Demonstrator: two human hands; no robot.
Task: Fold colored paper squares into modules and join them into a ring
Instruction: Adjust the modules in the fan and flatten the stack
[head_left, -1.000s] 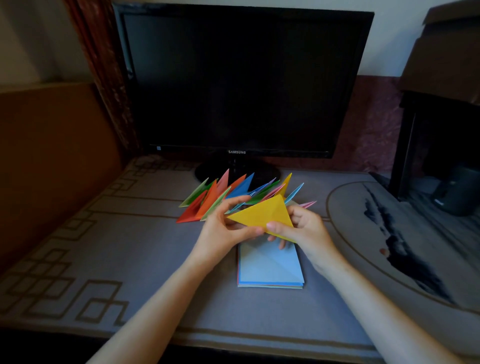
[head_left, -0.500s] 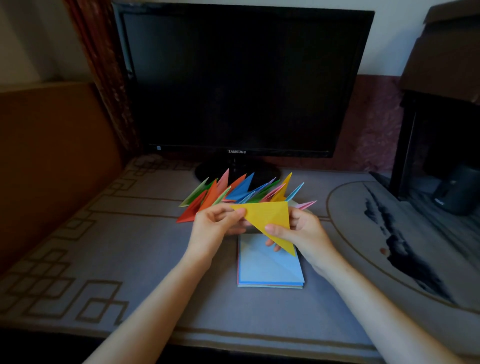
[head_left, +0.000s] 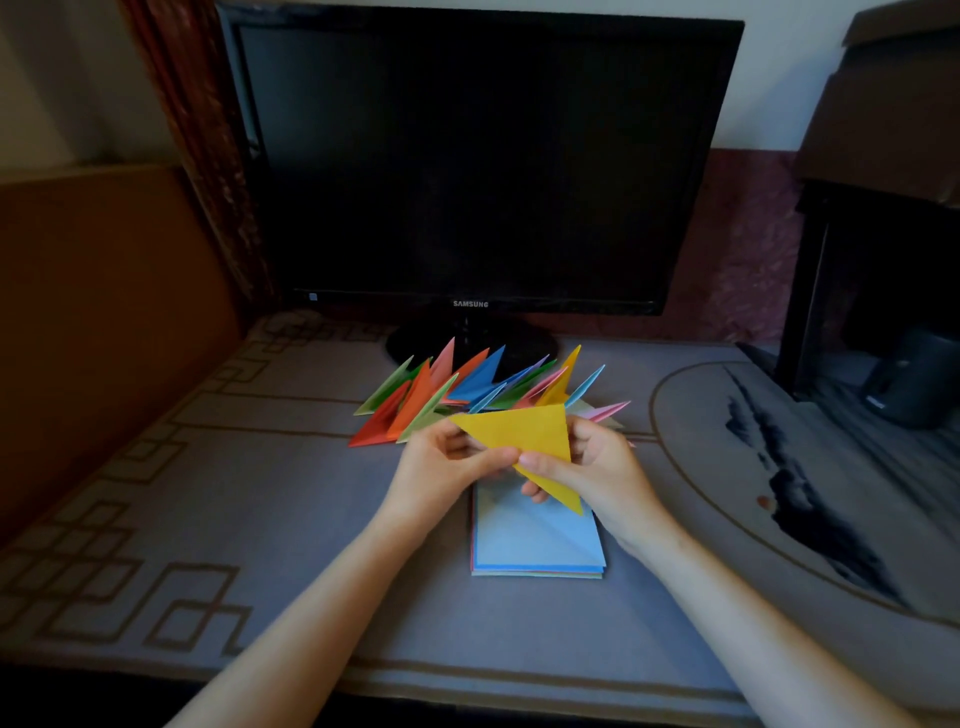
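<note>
Both hands hold one yellow paper triangle (head_left: 524, 434) in the air above the desk, a little nearer the front edge than the back. Left hand (head_left: 447, 470) pinches the triangle's lower left edge, thumb over the paper and fingers curled behind it. Right hand (head_left: 592, 470) grips the same sheet from the other side, thumb pressed on the face near the middle of the slanted edge and fingers closed behind the right corner. One point of the triangle aims left, another hangs down toward the front edge.

Directly under the hands lies a stack of paper squares (head_left: 540, 540), flat on the desk with a light blue sheet on top and other colours showing at its edges. Just behind the hands, toward the back edge, a row of folded modules (head_left: 467, 387) stands fanned out with points up: green, red, orange, pink, blue, yellow.

All of this rests on a grey patterned desk mat (head_left: 208, 519). A dark Samsung monitor (head_left: 483, 166) stands at the back edge, its round base right behind the modules.
</note>
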